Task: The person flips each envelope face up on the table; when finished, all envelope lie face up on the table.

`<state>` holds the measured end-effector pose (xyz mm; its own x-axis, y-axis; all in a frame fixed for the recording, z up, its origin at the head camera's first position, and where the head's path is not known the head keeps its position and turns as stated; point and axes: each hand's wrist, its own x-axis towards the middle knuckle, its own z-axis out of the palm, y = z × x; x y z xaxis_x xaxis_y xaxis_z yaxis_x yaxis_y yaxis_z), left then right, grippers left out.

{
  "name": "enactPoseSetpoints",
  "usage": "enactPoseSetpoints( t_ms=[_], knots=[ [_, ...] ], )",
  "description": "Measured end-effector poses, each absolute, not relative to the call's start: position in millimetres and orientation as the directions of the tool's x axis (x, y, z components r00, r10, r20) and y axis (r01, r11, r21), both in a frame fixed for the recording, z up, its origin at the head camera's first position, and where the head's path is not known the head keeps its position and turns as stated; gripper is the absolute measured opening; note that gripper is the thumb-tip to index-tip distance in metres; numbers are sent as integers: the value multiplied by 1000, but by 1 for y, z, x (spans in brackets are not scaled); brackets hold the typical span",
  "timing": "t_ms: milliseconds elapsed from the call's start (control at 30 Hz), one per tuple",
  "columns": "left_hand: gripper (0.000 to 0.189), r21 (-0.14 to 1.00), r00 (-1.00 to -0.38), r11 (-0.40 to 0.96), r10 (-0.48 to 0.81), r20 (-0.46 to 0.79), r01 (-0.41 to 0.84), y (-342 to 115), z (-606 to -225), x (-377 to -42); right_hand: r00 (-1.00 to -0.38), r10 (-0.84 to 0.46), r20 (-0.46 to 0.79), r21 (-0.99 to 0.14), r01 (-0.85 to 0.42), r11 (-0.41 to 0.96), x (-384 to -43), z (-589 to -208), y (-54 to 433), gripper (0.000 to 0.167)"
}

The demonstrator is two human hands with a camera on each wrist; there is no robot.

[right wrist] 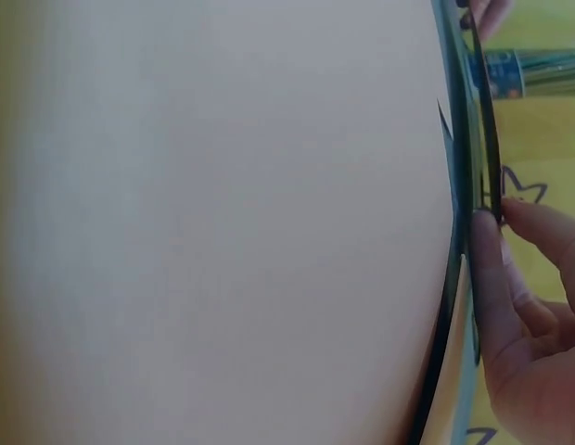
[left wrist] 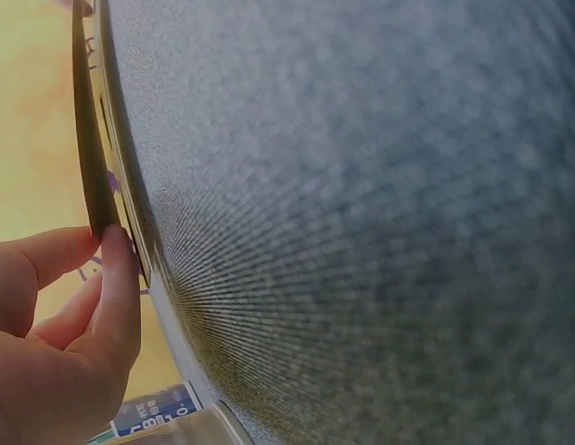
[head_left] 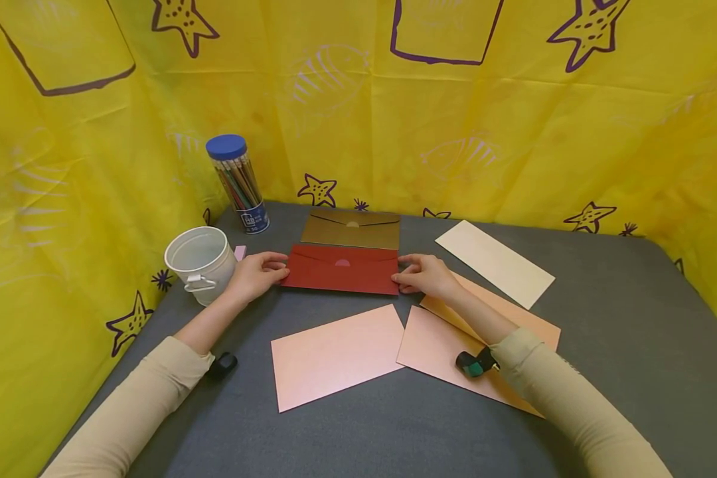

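A red envelope (head_left: 342,277) with a round seal on its flap is stretched between both hands. My left hand (head_left: 254,276) pinches its left end between thumb and fingers, and my right hand (head_left: 429,275) pinches the right end. Seen from the left wrist, the envelope (left wrist: 91,139) is a thin dark edge lifted off the table. Just beyond it in the head view lies a gold envelope (head_left: 328,231), flap side up. Under the right forearm are an orange envelope (head_left: 528,320) and a pink one (head_left: 433,342), partly hidden by the arm.
Another pink envelope (head_left: 337,358) lies nearer on the grey table (head_left: 227,431). A cream envelope (head_left: 494,263) is at the back right. At the left stand a white metal bucket (head_left: 206,265) and a blue-lidded tube of pencils (head_left: 239,182). Yellow cloth (head_left: 370,133) hangs behind.
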<state>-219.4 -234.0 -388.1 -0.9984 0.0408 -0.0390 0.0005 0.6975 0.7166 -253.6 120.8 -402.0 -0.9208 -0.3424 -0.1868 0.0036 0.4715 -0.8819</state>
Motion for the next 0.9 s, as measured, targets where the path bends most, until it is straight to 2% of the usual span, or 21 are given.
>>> enactPoseSetpoints(
  t_ms=[267, 900],
  knots=[
    [37, 698, -998, 715, 59, 3, 44, -235, -390, -220, -920, -346, -182, -873, -11, 488, -256, -405, 120, 57],
    [39, 674, -995, 736, 98, -11, 65, -234, -393, -223, -927, -328, -179, -841, -28, 540, -260, -404, 115, 58]
  ],
)
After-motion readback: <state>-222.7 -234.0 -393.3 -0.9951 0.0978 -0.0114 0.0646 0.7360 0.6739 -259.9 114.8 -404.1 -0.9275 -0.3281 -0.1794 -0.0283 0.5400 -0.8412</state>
